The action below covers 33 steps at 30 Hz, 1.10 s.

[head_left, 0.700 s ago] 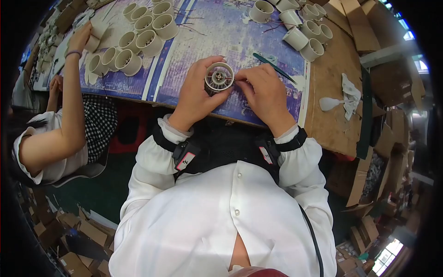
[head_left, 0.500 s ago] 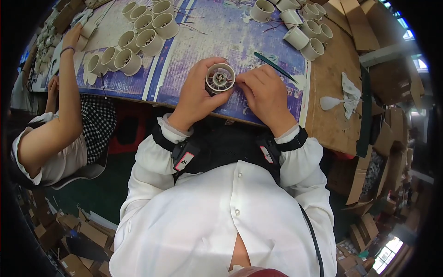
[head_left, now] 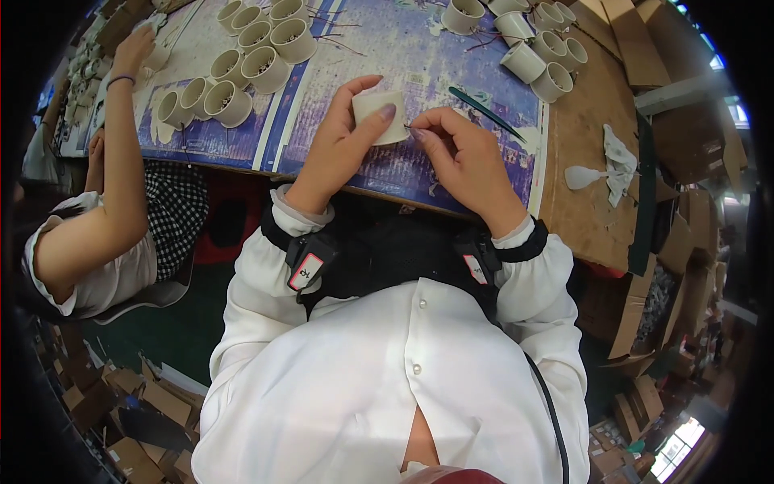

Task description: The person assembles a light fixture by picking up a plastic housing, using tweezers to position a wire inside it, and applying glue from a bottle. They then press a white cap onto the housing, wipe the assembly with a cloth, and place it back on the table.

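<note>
Over the table's near edge, my left hand (head_left: 337,152) grips a white cup-shaped housing (head_left: 377,102), its thumb across the outer wall. The housing lies tilted, showing its side, and its inside is hidden. Close to its right side, my right hand (head_left: 468,155) pinches a thin dark wire (head_left: 408,127) between thumb and forefinger; the wire is very small in view. Beyond the right hand a dark green tweezer-like tool (head_left: 486,114) rests on the table.
Several similar white cups (head_left: 264,70) with small parts and trailing wires stand at the far left. More cups (head_left: 522,63) stand or lie at the far right. A white cloth (head_left: 619,165) lies on cardboard at right. A co-worker's arm (head_left: 125,161) reaches over the table at left.
The housing has been turned from open end facing up to its side showing. My right fingers have shifted slightly and now pinch at its side. The co-worker's hand has moved a little.
</note>
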Motion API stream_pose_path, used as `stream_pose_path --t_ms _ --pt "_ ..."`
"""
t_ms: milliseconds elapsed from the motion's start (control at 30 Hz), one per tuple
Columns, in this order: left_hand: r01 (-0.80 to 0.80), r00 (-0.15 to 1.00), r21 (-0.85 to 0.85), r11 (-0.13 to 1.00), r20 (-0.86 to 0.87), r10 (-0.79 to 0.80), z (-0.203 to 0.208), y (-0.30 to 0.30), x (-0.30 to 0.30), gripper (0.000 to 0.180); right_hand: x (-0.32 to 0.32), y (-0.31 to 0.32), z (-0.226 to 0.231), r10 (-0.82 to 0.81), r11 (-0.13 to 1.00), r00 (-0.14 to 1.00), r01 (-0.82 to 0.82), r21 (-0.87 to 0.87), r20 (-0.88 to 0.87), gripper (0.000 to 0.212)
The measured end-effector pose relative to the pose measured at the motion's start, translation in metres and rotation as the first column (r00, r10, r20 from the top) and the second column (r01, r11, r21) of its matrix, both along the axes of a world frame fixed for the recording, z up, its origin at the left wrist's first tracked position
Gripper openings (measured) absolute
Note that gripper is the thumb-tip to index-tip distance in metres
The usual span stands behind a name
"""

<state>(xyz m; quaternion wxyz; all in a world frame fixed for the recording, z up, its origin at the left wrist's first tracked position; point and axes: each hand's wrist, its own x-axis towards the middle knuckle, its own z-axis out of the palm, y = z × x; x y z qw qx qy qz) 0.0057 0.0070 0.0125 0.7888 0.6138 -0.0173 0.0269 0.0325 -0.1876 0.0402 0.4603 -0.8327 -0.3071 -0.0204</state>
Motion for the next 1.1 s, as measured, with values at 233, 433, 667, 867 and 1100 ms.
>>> stream_pose_path --t_ms 233,433,667,867,1100 --pt "0.127 0.940 -0.090 0.988 -0.306 -0.149 0.006 0.009 0.010 0.042 0.015 0.001 0.007 0.056 0.993 0.971 -0.029 0.117 -0.231 0.018" --pt "0.090 0.939 -0.059 0.994 -0.328 -0.104 0.013 0.006 0.018 0.042 0.025 0.005 0.017 0.011 0.999 0.968 -0.003 0.033 -0.251 0.016" --pt "0.210 0.977 0.270 0.940 -0.102 -0.189 0.001 0.015 0.001 0.082 0.023 0.004 -0.006 0.013 0.996 1.000 -0.015 0.082 0.028 0.013" --pt "0.374 0.920 0.160 0.914 -0.190 -0.343 0.023 0.007 -0.011 0.084 0.005 -0.008 0.004 0.015 0.994 0.995 -0.004 0.110 -0.103 0.007" --pt "0.220 0.971 0.242 0.945 0.037 -0.236 0.004 0.003 -0.005 0.068 0.015 -0.011 0.004 0.036 0.996 0.990 -0.025 0.084 -0.138 0.005"
